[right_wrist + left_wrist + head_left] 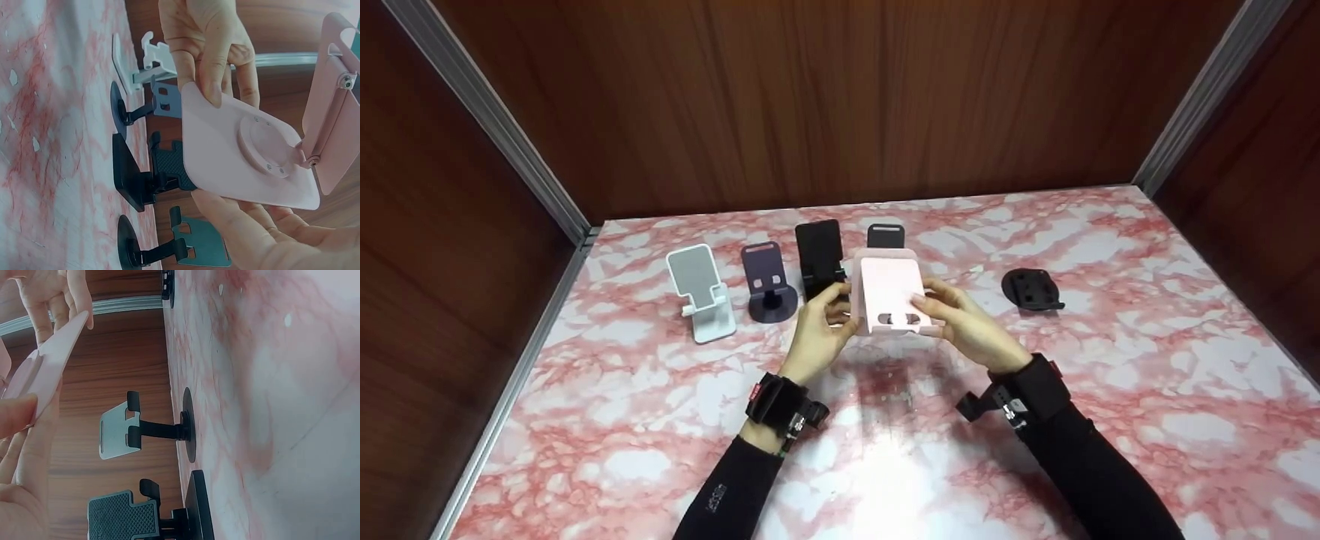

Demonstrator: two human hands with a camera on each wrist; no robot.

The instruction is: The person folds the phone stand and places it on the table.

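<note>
Pink folding stand (891,283): located between the fingers of both hands, held off the marbled table (1147,390). Left hand (823,330): thumb and fingers pinch the stand's left edge. Right hand (971,322): thumb on the face, fingers behind, pinching the right edge. Black stand (819,246): upright, just beyond the left fingers. Grey stand (886,236): behind the pink one, beyond the gap between the hands. Purple stand (763,264), then white stand (695,277): left of the left fingers. Round black stand (1031,289): folded low, right of the right fingers, apart from them.
</note>
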